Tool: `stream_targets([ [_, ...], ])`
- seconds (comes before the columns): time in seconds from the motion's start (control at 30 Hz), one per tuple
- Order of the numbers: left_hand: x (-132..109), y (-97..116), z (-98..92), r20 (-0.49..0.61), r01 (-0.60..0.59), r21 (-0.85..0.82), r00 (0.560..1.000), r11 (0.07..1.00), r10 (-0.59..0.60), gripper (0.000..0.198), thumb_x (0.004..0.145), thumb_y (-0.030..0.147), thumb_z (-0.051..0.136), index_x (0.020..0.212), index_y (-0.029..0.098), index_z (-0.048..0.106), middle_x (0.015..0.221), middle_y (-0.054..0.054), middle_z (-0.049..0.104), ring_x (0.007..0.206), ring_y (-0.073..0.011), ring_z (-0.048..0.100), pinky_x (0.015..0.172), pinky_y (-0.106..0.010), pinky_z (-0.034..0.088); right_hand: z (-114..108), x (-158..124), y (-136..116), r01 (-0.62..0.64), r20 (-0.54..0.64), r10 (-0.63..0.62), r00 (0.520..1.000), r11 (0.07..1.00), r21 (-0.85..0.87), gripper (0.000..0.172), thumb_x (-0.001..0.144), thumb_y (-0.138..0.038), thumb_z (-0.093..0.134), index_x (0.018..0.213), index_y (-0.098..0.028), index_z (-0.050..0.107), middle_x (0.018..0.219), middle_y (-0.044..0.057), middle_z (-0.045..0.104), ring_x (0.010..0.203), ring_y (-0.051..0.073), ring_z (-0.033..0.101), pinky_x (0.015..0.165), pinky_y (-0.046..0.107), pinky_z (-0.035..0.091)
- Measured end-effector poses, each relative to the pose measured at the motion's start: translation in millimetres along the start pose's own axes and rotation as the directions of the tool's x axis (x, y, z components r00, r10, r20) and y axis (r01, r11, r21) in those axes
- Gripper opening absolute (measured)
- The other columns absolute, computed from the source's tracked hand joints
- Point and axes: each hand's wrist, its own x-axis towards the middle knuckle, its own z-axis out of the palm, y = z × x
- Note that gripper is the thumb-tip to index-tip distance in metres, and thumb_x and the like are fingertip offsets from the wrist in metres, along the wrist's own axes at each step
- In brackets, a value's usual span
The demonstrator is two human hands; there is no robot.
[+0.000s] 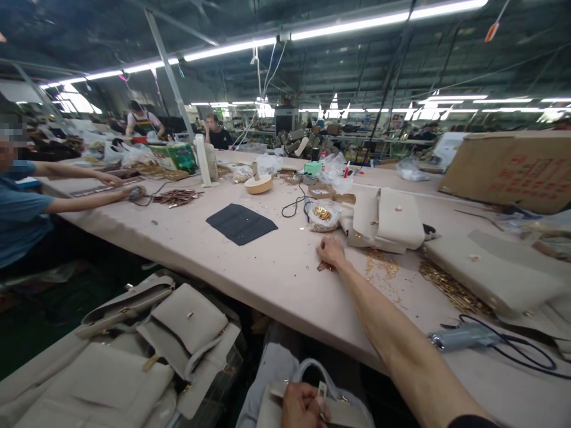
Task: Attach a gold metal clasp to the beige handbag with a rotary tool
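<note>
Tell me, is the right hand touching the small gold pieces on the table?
Touching. In the head view the right hand rests fingers-down on the table, and its fingertips overlap a small cluster of gold pieces with no visible gap.

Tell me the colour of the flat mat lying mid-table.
The flat rectangular fabric mat is dark charcoal, nearly black; the head view shows it.

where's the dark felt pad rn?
Head view, left of centre: the dark felt pad lies flat on the table, left of the bag of gold fittings and beyond the right hand.
</note>
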Motion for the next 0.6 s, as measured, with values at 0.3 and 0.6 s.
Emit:
stream_targets([
  [0.3,11,-6,13.4,-0.077,0.129,0.153,0.990,0.980,-0.118,0.024,0.086,0.033,0.070,0.082,0.017,0.053,0.060,-0.003,0.069,0.031,-0.0131,0.056,0.029,-0.019,0.035,2,-71,-8,0.032,-0.038,-0.033,0.999,0.999,-0.027,0.023,0.092,-0.041,0.053,0.094,-0.021,0.064,0.107,0.011,0.061,0.098,0.028,0.051,0.081,0.038,0.038],
  [0.6,9,-6,7.4,-0.034,0.091,0.158,0.996,0.983,-0.087,0.037,0.086,0.049,0.070,0.078,0.015,0.056,0.068,-0.007,0.071,0.034,-0.0133,0.059,0.030,-0.020,0.036,2,-121,-12,0.087,-0.113,-0.085,0.990,0.996,0.012,0.017,0.092,-0.036,0.060,0.090,-0.020,0.064,0.096,0.010,0.064,0.100,0.027,0.047,0.083,0.035,0.035],
])
